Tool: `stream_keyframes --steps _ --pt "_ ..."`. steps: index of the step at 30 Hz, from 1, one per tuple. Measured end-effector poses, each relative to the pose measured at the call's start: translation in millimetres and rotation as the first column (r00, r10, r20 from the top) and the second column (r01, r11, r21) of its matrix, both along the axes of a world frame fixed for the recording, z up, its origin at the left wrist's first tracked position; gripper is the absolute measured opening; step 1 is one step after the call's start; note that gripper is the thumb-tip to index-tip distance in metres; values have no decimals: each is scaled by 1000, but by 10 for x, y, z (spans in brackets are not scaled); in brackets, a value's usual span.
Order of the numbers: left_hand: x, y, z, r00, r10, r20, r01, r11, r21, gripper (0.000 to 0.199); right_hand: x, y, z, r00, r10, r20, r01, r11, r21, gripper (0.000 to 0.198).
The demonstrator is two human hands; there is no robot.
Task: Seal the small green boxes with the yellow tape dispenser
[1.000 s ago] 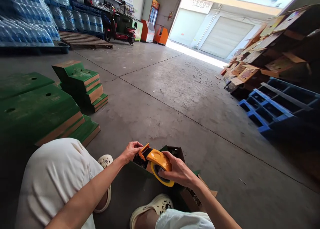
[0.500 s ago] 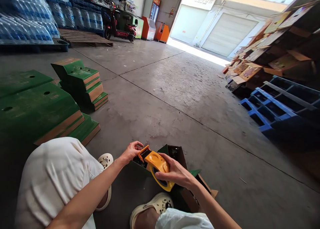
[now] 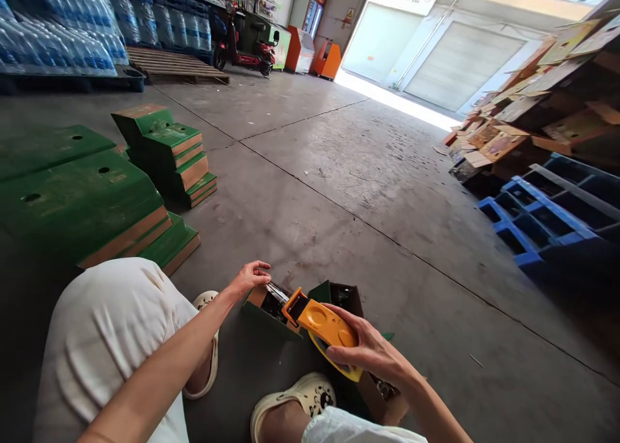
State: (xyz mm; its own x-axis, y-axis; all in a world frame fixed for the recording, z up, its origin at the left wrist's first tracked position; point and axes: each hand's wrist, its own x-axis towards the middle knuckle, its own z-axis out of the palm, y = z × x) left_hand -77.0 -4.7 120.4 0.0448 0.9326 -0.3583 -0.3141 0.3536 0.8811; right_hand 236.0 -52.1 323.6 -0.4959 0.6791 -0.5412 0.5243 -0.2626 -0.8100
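Observation:
My right hand (image 3: 365, 343) is wrapped around a yellow-orange tape dispenser (image 3: 325, 321), its roll underneath and its cutting end towards the left. A shiny strip of clear tape (image 3: 278, 294) stretches from that end to my left hand (image 3: 252, 277), whose thumb and fingertips pinch it. Below the strip, an open green box (image 3: 271, 323) stands on the floor with dark contents hard to make out. A second open green box (image 3: 346, 294) is just behind the dispenser. Partly hidden under my right wrist is another open carton (image 3: 385, 391).
Green cartons (image 3: 92, 204) are piled at my left, with a smaller stack (image 3: 167, 147) behind. Blue pallets (image 3: 542, 214) and flattened cardboard (image 3: 513, 126) lie at right. Farther off are wrapped bottles (image 3: 62, 46), a wooden pallet (image 3: 177, 63) and a red scooter (image 3: 245, 52). My shoes (image 3: 295, 398) flank the boxes.
My hands have moved apart, the left one up and leftward, the dispenser rightward and down. A length of tape now shows between them, and more of the nearest box is visible.

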Motion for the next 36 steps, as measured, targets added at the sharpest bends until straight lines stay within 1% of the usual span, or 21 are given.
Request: stream_keyframes --steps 3,6,9,11,13,15,18,21,25,27,29,31,33,35,36 --pt "41 9 -45 996 16 -87 -13 999 32 61 -14 15 -13 999 13 29 -13 1000 -14 92" --pt "111 1 -96 977 43 -210 -29 997 71 67 -63 52 -26 995 53 89 -57 997 46 89" --pt "133 -40 -163 947 77 -312 -54 995 84 75 -133 103 -29 973 102 206 -124 987 97 91" --pt "108 -75 -201 935 98 -342 -86 995 50 76 -185 143 -16 950 125 285 -163 980 114 91" --pt "68 -104 -225 940 65 -336 -74 997 -12 71 -235 187 24 937 145 319 -198 970 141 87" --pt "41 -124 -236 951 -3 -309 -17 998 -61 61 -282 227 94 929 177 325 -244 953 181 82" --pt "61 -143 -247 952 -92 -293 75 995 -69 43 -346 269 221 900 218 377 -330 906 265 76" --pt "132 -142 -263 945 -134 -299 119 991 -67 35 -401 293 308 845 243 477 -420 853 310 75" --pt "232 -96 -281 946 -108 -306 94 994 -60 31 -473 304 313 757 264 598 -516 803 299 83" --pt "284 -67 -288 947 -87 -310 76 996 -47 28 -520 292 287 694 257 672 -573 763 299 83" --pt "343 -51 -296 949 -75 -305 65 997 -43 29 -579 273 260 611 218 761 -619 731 287 79" --pt "412 -49 -305 955 -72 -288 60 997 -50 32 -645 256 235 530 179 829 -644 720 257 76" --pt "485 -55 -315 967 -59 -249 45 997 -65 37 -705 245 211 468 162 869 -655 723 218 73" --pt "560 -59 -323 976 -37 -214 21 997 -74 42 -749 235 184 430 143 891 -649 735 196 69" --pt "596 -59 -328 978 -28 -209 13 997 -72 47 -764 228 168 439 120 890 -633 744 212 66"
